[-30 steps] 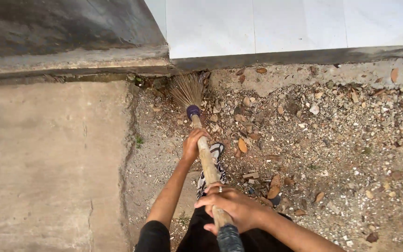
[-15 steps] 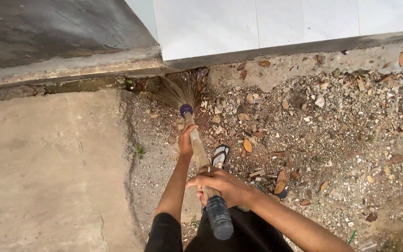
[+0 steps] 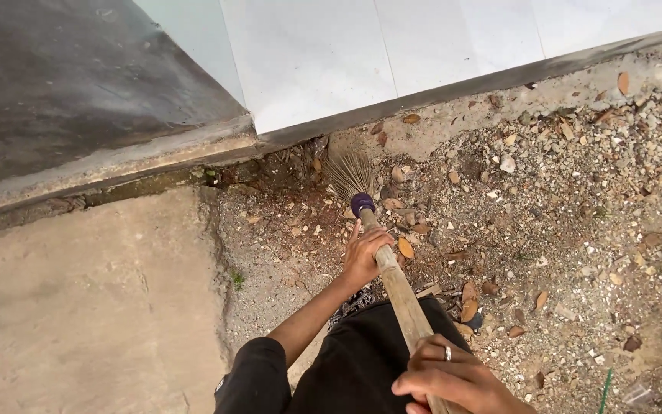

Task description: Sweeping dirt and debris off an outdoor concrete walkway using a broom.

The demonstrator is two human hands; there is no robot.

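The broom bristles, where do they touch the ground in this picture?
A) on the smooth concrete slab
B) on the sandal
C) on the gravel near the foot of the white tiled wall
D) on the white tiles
C: the broom bristles rest on gravel just below the white tiled wall.

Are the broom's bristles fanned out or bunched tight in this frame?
Fanned out. The bristles spread wide from the purple binding towards the wall base, tips on the gravel. Left hand and right hand grip the handle.
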